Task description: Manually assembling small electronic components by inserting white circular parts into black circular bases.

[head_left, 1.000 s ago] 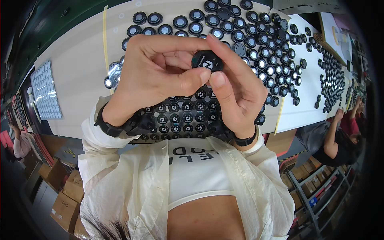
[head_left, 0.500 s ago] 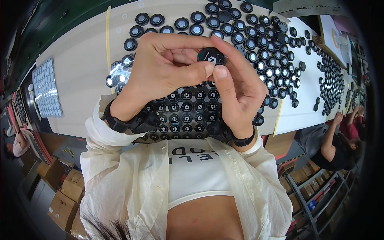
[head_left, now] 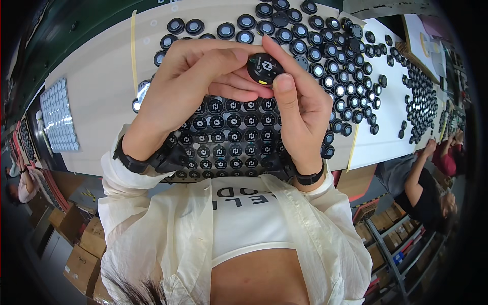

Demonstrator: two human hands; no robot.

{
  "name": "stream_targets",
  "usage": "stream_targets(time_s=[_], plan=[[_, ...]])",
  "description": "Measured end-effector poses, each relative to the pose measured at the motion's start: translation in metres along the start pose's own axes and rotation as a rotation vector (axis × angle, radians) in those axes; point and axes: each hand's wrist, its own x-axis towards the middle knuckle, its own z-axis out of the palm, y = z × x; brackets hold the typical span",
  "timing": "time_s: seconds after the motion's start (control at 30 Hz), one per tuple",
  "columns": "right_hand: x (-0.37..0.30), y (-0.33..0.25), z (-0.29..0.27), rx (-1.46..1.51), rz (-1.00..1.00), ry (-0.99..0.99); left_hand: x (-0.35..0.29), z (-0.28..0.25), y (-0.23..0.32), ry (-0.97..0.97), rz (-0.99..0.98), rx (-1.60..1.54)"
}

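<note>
A round black disc (head_left: 265, 69) with a white emblem and a small yellow oval near its lower edge is held up between both hands. My right hand (head_left: 301, 104) grips the disc's right side, with its thumb on the face edge and its index finger along the far rim. My left hand (head_left: 190, 76) has its thumb at the disc's left rim, while its other fingers curl underneath. Below the hands, close to my body, lies a clear tray (head_left: 223, 145) with rows of black discs bearing the same emblem.
Many black discs with pale centres (head_left: 328, 81) lie loose on the table beyond and right. A sheet of round white stickers (head_left: 59, 119) sits at the left. Yellow tape (head_left: 133, 51) crosses the table. Other people work at the right; cardboard boxes (head_left: 84, 264) stand lower left.
My left thumb has shifted from the disc's lower edge up to its left rim. The disc now shows more of its face, including the yellow oval.
</note>
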Motion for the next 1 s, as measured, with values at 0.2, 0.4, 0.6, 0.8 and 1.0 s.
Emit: stream_targets(time_s=[0.2, 0.4, 0.6, 0.8, 1.0], plan=[[0.001, -0.002, 0.001, 0.013, 0.021, 0.022, 0.001, 0.002, 0.0, -0.01, 0.002, 0.014], [0.005, 0.0, 0.001, -0.051, 0.024, -0.012, 0.002, 0.001, -0.002, 0.011, -0.001, 0.046], [0.004, 0.013, 0.002, -0.241, 0.021, -0.047, 0.07, -0.117, 0.019, 0.344, 0.427, 1.11], [0.004, 0.013, -0.002, -0.36, 0.033, -0.12, 0.11, -0.172, 0.042, 0.555, 0.611, 1.969], [0.008, 0.015, -0.014, -0.408, 0.064, -0.037, 0.078, -0.152, 0.03, 0.294, 0.604, 1.799]])
